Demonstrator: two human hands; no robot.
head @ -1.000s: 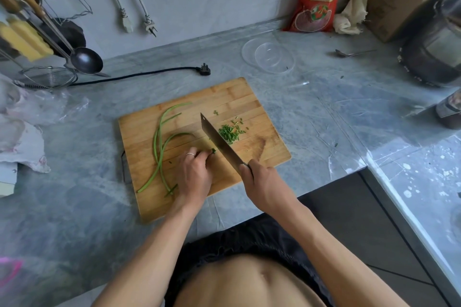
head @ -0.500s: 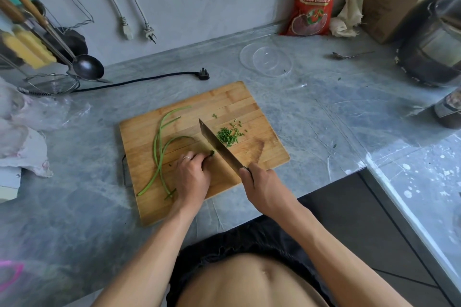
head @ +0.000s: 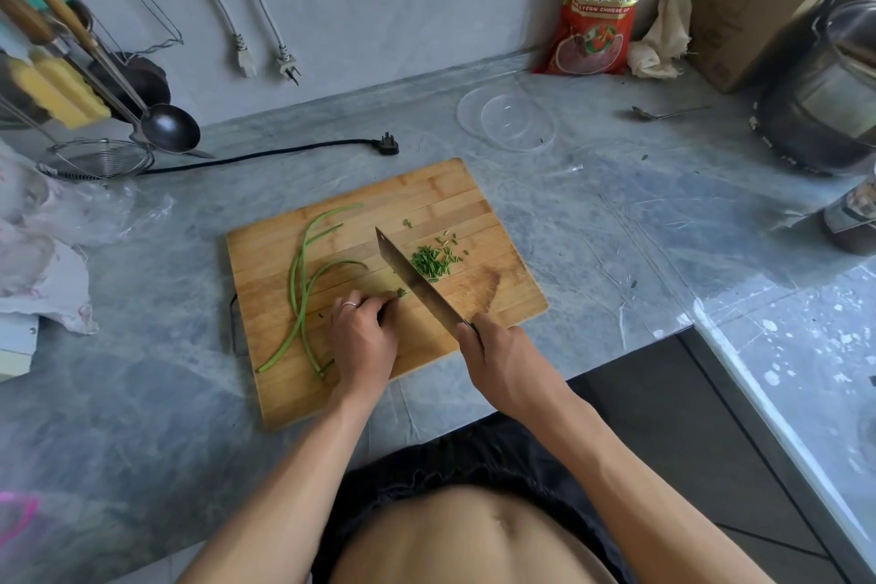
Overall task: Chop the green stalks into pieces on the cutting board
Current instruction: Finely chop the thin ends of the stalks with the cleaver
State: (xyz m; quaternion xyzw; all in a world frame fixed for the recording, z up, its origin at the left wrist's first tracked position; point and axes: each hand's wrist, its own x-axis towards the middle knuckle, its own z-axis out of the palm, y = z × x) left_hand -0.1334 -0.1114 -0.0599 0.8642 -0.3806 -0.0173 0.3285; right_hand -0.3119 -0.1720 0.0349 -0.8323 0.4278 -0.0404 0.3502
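Little had moved since half a second before: the knife (head: 417,282) stayed in the same slant across the cutting board (head: 441,199), and the left hand (head: 362,339) kept its place on the stalk end. That hand lay knuckles-up with its fingers curled down, pinching a short green stub (head: 400,293) that poked out just beside the blade. The right hand (head: 505,363) was wrapped tight round the knife's handle at the board's near edge, the blade running up and left from it toward the board's middle. Right of the blade lay the chopped pieces (head: 433,260) in a small heap, a few scattered toward the far edge. Left of the holding hand the long green stalks (head: 303,285) curved from near the far edge down to the near left part of the board, well inside its rim. Bare wood showed on the board's right side, and open grey countertop (head: 616,242) stretched to the right of it. A black plug (head: 386,143) and a clear lid (head: 505,118) lay behind the board, well apart from it.
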